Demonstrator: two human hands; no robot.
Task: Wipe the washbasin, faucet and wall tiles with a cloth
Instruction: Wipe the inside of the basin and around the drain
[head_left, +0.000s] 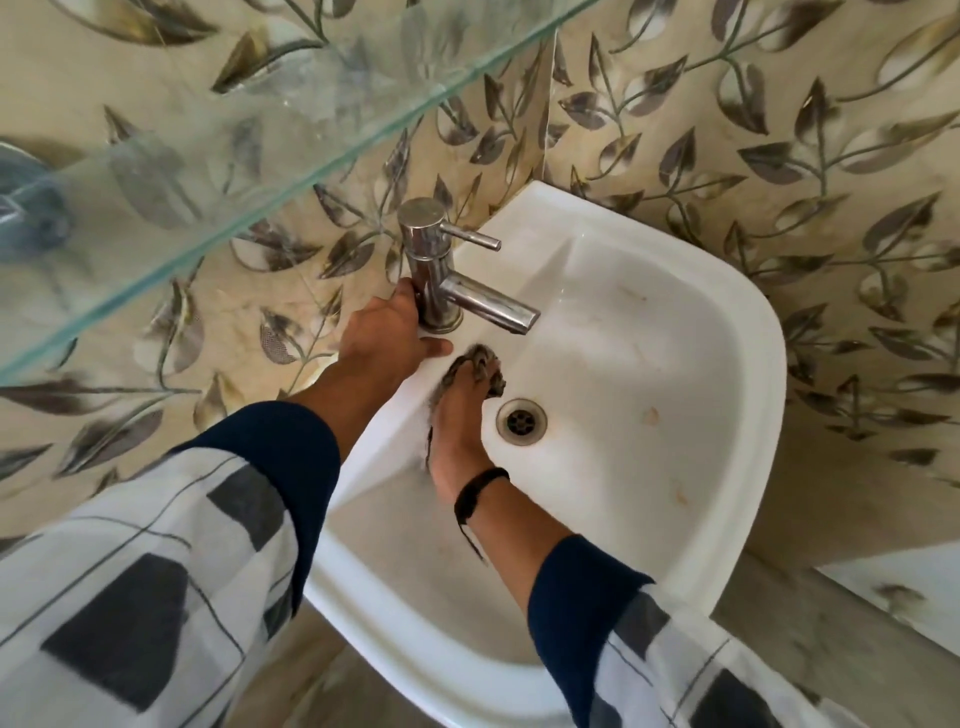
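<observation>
A white corner washbasin (727, 364) is fixed against leaf-patterned wall tiles (779, 130). A chrome faucet (431, 270) stands on its back left rim, spout pointing right over the bowl. My left hand (384, 332) rests on the rim beside the faucet base, fingers around the back of the base and thumb lying flat on the rim. Inside the bowl, my right hand (460, 415) presses a small dark grey cloth (480, 366) against the basin's left inner wall, just below the spout and beside the drain (521, 422). The cloth is mostly hidden under my fingers.
A glass shelf (249, 156) juts out from the wall above the faucet, at upper left. Brownish stains mark the bowl to the right of the drain. A light ledge (893, 577) shows at the lower right edge.
</observation>
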